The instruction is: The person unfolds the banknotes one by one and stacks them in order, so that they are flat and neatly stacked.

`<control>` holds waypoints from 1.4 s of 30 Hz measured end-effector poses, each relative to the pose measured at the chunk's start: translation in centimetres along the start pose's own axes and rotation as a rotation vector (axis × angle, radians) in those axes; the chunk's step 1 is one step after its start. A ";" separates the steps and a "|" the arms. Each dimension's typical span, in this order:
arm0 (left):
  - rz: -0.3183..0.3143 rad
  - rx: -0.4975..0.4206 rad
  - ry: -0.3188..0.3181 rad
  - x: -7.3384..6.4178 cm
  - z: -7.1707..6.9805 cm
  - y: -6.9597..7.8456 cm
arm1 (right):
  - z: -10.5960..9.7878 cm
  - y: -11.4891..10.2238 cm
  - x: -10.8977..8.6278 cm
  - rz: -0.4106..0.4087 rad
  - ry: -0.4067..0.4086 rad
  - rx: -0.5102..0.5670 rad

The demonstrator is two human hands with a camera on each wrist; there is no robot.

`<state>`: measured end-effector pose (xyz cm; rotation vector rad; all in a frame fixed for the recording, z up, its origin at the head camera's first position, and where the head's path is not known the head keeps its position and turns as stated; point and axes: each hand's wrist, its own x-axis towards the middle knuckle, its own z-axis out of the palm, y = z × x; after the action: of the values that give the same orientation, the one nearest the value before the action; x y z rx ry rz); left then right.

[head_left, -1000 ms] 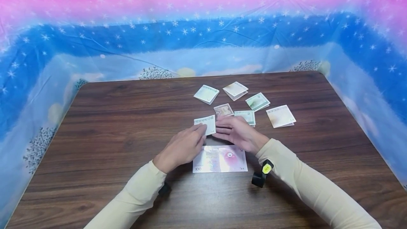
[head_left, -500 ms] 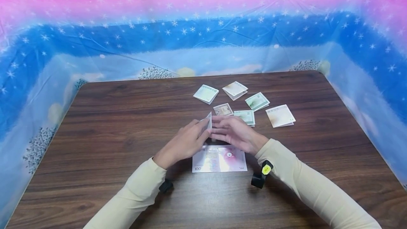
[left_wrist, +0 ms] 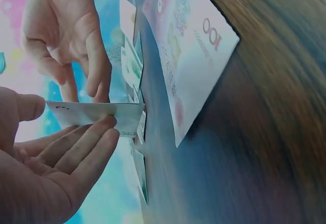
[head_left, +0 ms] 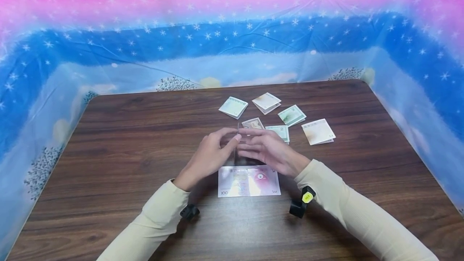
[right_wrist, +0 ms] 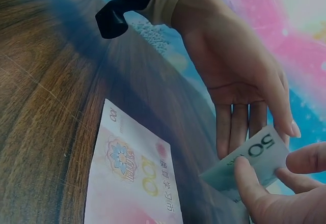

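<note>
A small greenish banknote printed 50 (right_wrist: pixel 262 150) stands upright between the two hands, seen edge-on in the head view. My left hand (head_left: pixel 204 154) holds it, thumb at its edge and fingers spread against one face, as the left wrist view shows. From the other side my right hand (head_left: pixel 270 150) reaches in with loosely extended fingers, the fingertips against the opposite face. Below both hands, a pinkish banknote printed 100 (head_left: pixel 249 181) lies flat and unfolded on the table.
Beyond the hands, several folded banknotes are scattered: a green one (head_left: pixel 233 107), a pale one (head_left: pixel 266 102), another green one (head_left: pixel 292 114) and a pale one at right (head_left: pixel 319 131). A brown note (head_left: pixel 253 123) lies just behind the fingers on the wooden table (head_left: pixel 127 144).
The held banknote has turned from face-up to standing on edge. The left hand has rotated with it, thumb now showing on top. The right hand stays nearly in place.
</note>
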<state>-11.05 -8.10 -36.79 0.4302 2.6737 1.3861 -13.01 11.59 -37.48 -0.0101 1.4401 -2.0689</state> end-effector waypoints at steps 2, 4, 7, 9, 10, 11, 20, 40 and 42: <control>-0.019 -0.052 0.014 0.0 0.0 0.1 | 0.1 0.0 -0.3 -0.007 -0.004 -0.014; -0.037 -0.116 0.025 0.0 0.0 0.1 | 0.2 0.0 -0.5 -0.014 -0.001 -0.027; -0.070 -0.215 0.043 0.0 0.1 0.1 | 0.4 0.0 -0.9 -0.025 0.001 -0.046; -0.087 -0.260 0.058 0.0 0.1 0.1 | 0.5 0.0 -1.1 -0.037 -0.002 -0.061; -0.094 -0.275 0.065 0.0 0.1 0.1 | 0.5 0.0 -1.2 -0.042 -0.004 -0.067; -0.101 -0.288 0.070 -0.1 0.0 0.1 | 0.6 0.0 -1.3 -0.048 -0.005 -0.072; -0.162 -0.391 0.007 -0.7 -0.3 0.2 | 0.7 0.0 -2.2 -0.083 -0.027 -0.117; -0.159 -0.422 0.017 -1.8 0.2 0.4 | 0.6 0.4 -3.1 -0.124 0.137 -0.359; -0.154 -0.441 0.043 -1.8 0.2 0.4 | 0.5 0.4 -3.1 -0.131 0.152 -0.348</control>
<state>-9.21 -8.25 -36.67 0.1475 2.2710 1.8787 -10.13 12.60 -36.66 -0.0922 1.9247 -1.9268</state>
